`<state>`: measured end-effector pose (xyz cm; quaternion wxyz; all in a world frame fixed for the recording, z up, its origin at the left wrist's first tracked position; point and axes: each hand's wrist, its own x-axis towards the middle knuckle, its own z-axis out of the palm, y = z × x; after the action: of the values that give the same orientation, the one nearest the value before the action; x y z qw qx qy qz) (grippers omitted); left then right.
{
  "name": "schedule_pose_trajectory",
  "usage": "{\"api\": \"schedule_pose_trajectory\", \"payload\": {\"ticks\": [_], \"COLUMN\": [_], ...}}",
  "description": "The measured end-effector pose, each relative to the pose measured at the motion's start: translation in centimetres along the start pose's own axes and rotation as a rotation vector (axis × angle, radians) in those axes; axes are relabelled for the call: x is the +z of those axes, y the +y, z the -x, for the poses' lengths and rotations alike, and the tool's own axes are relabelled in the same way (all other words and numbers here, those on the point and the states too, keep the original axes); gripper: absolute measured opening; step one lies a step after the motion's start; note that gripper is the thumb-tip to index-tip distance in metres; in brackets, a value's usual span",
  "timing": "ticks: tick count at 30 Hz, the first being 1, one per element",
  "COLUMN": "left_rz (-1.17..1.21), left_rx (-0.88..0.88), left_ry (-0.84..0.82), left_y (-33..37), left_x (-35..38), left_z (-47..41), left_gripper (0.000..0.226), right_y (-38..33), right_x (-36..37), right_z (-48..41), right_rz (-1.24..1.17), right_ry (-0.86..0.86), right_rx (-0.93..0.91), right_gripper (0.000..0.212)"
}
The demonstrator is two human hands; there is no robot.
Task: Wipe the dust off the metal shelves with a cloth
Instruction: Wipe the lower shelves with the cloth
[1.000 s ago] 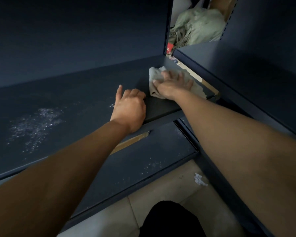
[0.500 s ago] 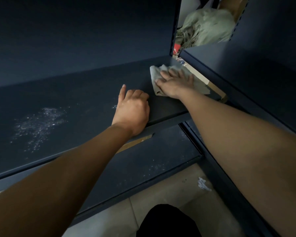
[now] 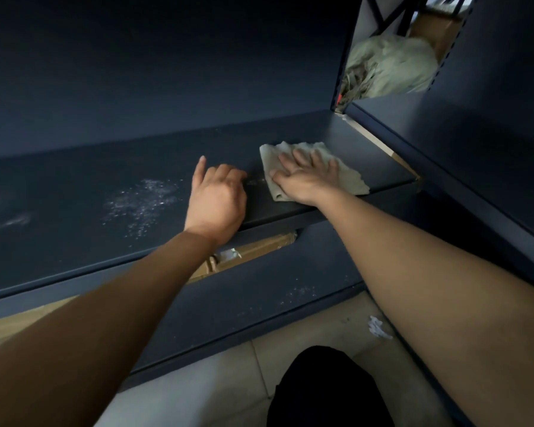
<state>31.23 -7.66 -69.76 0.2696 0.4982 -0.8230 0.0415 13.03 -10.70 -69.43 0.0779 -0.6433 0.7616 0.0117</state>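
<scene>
Bg clutter: pale green sack behind the upright, brown box just above it. Cardboard showing thru gap btwn the two levels. Tiled floor below w/ crumpled white paper scrap. Black shape at bottom edge, can't ID.

A pale grey-green cloth, rumpled and ragged along its right edge, is spread flat on the right part of a dark blue metal shelf, close to the near lip. White dust is scattered in a patch left of the cloth. A lower shelf, nearer and likewise dark blue, is flecked with fainter dust.
</scene>
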Motion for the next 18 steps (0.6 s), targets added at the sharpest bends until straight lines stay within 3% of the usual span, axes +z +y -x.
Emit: {"api": "schedule_pose_trajectory", "payload": {"ticks": [7, 12, 18], "left_rz": [-0.079, -0.052, -0.026], "left_rx": [-0.129, -0.153, -0.156], "left_ry": [-0.066, -0.086, -0.072], "left_y": [-3.4, -3.5, -3.5], "left_x": [-1.5, -1.4, -1.4], "left_z": [2.6, 2.6, 3.0], "left_gripper": [0.052, 0.031, 0.031], "right_y": [-8.8, -6.5, -1.6], "right_x": [0.9, 0.4, 0.0], "right_z": [2.3, 2.5, 2.5], "right_rz": [0.008, -0.03, -0.012], "right_ry": [-0.045, -0.047, -0.02], "right_rx": [-0.157, -0.129, 0.056], "right_gripper": [0.06, 0.056, 0.057]}}
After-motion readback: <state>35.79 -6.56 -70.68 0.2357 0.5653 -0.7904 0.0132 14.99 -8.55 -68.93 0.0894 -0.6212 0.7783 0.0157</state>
